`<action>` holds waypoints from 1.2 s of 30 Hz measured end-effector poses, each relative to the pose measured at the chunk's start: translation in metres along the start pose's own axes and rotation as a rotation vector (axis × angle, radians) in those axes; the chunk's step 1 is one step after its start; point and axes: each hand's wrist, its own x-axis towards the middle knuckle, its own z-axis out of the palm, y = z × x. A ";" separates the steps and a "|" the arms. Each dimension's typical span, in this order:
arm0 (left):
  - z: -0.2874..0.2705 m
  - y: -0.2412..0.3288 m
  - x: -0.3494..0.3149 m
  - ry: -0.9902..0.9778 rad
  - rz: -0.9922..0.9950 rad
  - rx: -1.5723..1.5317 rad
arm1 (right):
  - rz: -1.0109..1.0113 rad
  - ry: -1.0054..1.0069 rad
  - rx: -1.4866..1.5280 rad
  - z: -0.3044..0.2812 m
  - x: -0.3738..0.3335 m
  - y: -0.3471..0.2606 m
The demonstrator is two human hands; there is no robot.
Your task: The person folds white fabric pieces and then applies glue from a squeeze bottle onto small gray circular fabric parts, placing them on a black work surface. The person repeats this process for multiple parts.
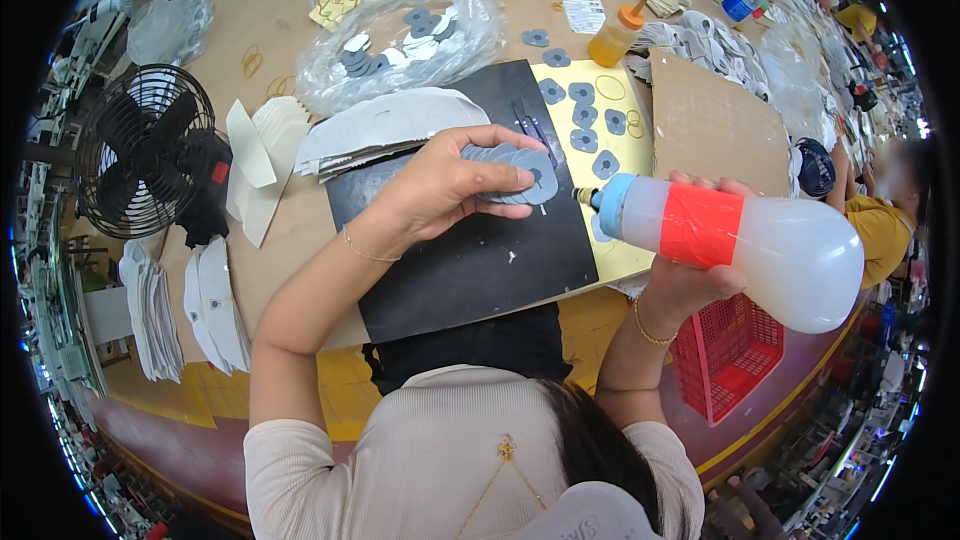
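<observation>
My left hand (pixel 432 185) is closed on a fanned stack of small grey patches (pixel 537 178) with rounded edges, held above a black mat (pixel 460 285). My right hand (pixel 690 288) grips a soft, cloudy squeeze bottle (pixel 805 255) wrapped in red tape, lying sideways in the grip. Its blue collar and dark narrow nozzle point left toward the stack, with a small gap between them. Whitish liquid shows inside the bottle. Several more grey patches (pixel 584 116) lie spread out on a yellow sheet (pixel 628 252) beside the mat.
White cut pieces (pixel 395 125) are stacked behind the mat. Beyond them sits a clear plastic bag (pixel 465 15) of patches. A black fan (pixel 145 150) stands at left. An amber bottle (pixel 615 37) and brown cardboard (pixel 715 125) are at right; a red basket (pixel 725 360) is below.
</observation>
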 end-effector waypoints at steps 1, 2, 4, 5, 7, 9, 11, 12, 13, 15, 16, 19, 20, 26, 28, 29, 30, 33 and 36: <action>0.001 -0.003 -0.003 0.023 0.035 0.034 | 0.013 -0.023 0.008 0.001 -0.001 -0.001; 0.003 -0.005 -0.005 0.045 0.069 0.069 | 0.002 -0.007 -0.002 0.004 -0.002 -0.002; 0.006 -0.008 -0.008 0.077 0.113 0.129 | -0.021 0.024 -0.023 0.010 -0.003 -0.004; 0.007 -0.009 -0.009 0.086 0.123 0.154 | -0.020 -0.005 -0.022 0.011 -0.003 -0.006; 0.009 -0.011 -0.010 0.103 0.138 0.194 | -0.016 -0.064 -0.022 0.011 -0.002 -0.008; 0.012 -0.011 -0.010 0.119 0.149 0.221 | -0.048 -0.109 -0.014 0.007 -0.003 -0.003; 0.013 -0.012 -0.010 0.107 0.157 0.217 | -0.058 -0.123 -0.009 0.007 -0.004 -0.001; 0.013 -0.012 -0.010 0.101 0.161 0.215 | -0.052 -0.115 -0.012 0.009 -0.004 -0.003; 0.013 -0.012 -0.010 0.101 0.157 0.210 | -0.045 -0.106 -0.015 0.010 -0.005 -0.004; 0.015 -0.012 -0.011 0.102 0.149 0.199 | -0.058 -0.123 -0.043 0.011 -0.006 -0.004; 0.015 -0.012 -0.011 0.099 0.145 0.190 | -0.064 -0.133 -0.055 0.011 -0.007 -0.004; 0.016 -0.012 -0.012 0.095 0.136 0.157 | -0.091 -0.056 -0.134 0.014 -0.009 -0.001; 0.017 -0.011 -0.013 0.096 0.135 0.143 | -0.110 -0.035 -0.154 0.014 -0.008 -0.001; 0.015 -0.012 -0.014 0.081 0.094 0.246 | -0.124 -0.062 0.064 0.009 -0.002 0.001; 0.015 -0.011 -0.014 0.090 0.078 0.300 | -0.128 -0.190 0.117 0.009 -0.001 0.000; 0.016 -0.011 -0.014 0.101 0.068 0.320 | -0.109 -0.200 0.087 0.011 -0.001 -0.002; 0.018 -0.011 -0.014 0.112 0.057 0.340 | -0.090 -0.209 0.058 0.014 -0.004 -0.007; 0.018 -0.010 -0.013 0.081 0.060 0.370 | -0.062 -0.250 -0.022 0.018 -0.010 -0.013; 0.017 -0.010 -0.013 0.081 0.052 0.392 | -0.165 -0.314 -0.049 0.015 -0.010 -0.001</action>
